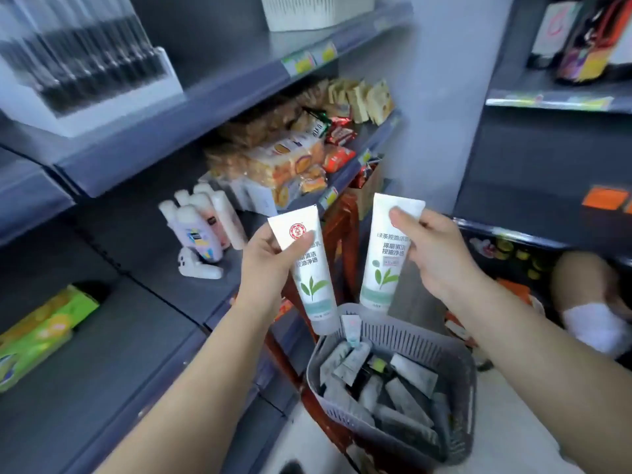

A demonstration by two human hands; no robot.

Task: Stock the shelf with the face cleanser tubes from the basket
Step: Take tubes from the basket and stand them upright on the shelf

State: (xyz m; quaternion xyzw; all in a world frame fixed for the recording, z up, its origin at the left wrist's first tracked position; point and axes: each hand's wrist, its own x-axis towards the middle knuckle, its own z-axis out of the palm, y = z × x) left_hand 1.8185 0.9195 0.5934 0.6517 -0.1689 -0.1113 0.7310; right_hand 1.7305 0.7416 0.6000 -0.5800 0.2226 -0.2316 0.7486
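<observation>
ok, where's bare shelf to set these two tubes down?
Bare dark shelf lies between the green-yellow pack at left and the white-pink bottles. Beyond the bottles, biscuit packs crowd it. The gray basket is packed with tubes.

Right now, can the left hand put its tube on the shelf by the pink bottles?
Probably yes. The left hand holds its tube beside the pink bottles, and the dark shelf in front of them shows bare space, nothing between.

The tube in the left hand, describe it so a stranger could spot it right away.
Above the grey basket two white tubes are held up. The left-hand tube is pinched by the left hand at its flat end, cap down. Only it shows a red round logo at the top.
</observation>
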